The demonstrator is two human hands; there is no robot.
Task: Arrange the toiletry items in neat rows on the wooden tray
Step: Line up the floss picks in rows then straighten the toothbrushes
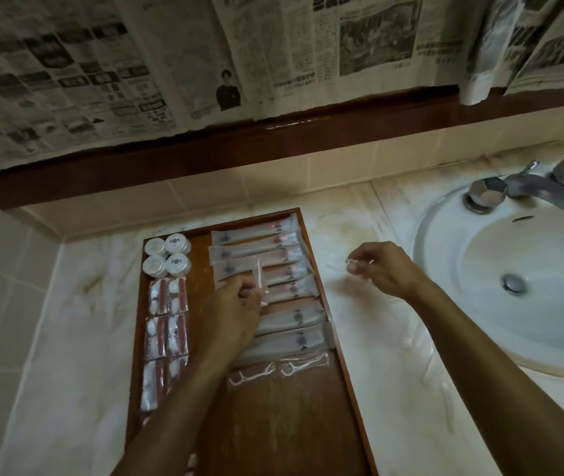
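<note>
The wooden tray (339, 338) lay on the pale desk (394, 355) beside the sink (445, 355). Most of the toiletry items were already in rows on it. Four small round tubs (167, 254) sat at the far left corner. Below them ran a row of small packets (167, 324) with red strips. Long clear toothbrush packets (267, 266) were stacked down the middle. Two floss picks in wrappers (279, 371) lay side by side below those.

The left hand (236, 314) hung over the toothbrush packets. Its fingers (251, 286) were curled and pinched a floss pick (259, 280) in a thin clear wrapper. The right hand (382, 269) was off the tray, over the desk. Its fingertips pinched another small pick (354, 262), though this one was blurry.

Things could go wrong from here, I think. The wrappers were thin and slippery, so a pick might slide out of a pinch and fall. The sink was close to the right hand, and a dropped pick could land in it. The left hand was low over the toothbrush packets, so it might bump them and spoil that neat row. A new pick set down crooked would not match the two already there.
</note>
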